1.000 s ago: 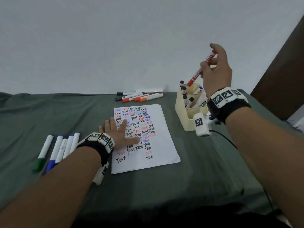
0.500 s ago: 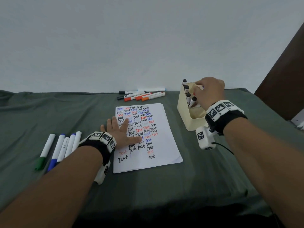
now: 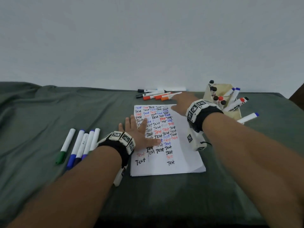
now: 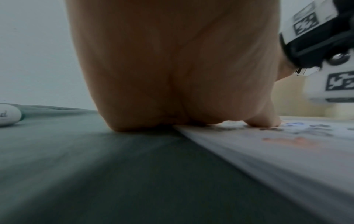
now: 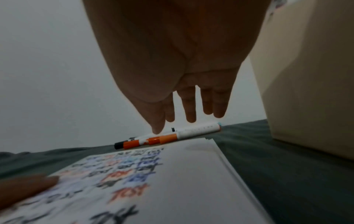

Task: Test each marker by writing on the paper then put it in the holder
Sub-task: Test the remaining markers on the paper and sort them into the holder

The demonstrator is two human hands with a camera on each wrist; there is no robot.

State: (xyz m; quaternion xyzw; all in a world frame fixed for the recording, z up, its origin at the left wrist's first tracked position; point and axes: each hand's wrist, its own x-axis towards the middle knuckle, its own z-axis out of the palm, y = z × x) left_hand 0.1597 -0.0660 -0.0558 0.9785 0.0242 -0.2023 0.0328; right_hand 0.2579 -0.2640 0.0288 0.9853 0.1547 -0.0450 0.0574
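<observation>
The white paper [image 3: 181, 155], covered with "Test" in black, red and blue, lies mid-table. My left hand [image 3: 138, 134] rests flat on its left edge, fingers straight; the left wrist view shows the palm [image 4: 172, 75] pressing paper [image 4: 287, 151] and cloth. My right hand [image 3: 180, 100] reaches, empty and with straight fingers [image 5: 190, 109], over the paper's far right corner toward several orange and black markers [image 3: 156, 95] by the wall; in the right wrist view an orange-capped marker [image 5: 168, 138] lies just beyond the fingertips. The cream holder [image 3: 230, 111] at the right holds several markers.
Several green- and blue-capped markers [image 3: 79, 145] lie in a row left of my left wrist. One blue-capped marker [image 3: 248, 117] sticks out beside the holder's right side. The table is covered by a grey-green cloth [image 3: 49, 112], and a pale wall stands close behind it.
My right hand put the red marker into the holder, let go, and swung left and forward toward the far markers. My left hand stayed flat on the paper.
</observation>
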